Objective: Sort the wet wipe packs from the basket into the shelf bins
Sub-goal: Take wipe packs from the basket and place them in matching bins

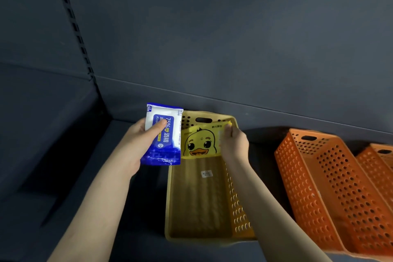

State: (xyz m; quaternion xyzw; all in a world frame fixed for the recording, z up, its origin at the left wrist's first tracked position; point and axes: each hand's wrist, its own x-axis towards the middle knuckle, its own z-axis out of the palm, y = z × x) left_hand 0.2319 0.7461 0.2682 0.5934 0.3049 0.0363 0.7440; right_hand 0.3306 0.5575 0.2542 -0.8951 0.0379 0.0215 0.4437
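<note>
A blue-and-white wipe pack (pixel 162 134) is gripped in the left hand (pixel 139 140), held up just left of the yellow bin (pixel 238 210) on the shelf (pixel 131 208). A yellow duck-print pack (pixel 202 141) is pinched at its right edge by the right hand (pixel 234 140) and stood against the bin's far end. An orange bin (pixel 314 187) is seen to the right.

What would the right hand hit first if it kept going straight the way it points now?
Probably the far end wall of the yellow bin, just beyond the duck pack that the right hand pinches; depth there is unclear.
</note>
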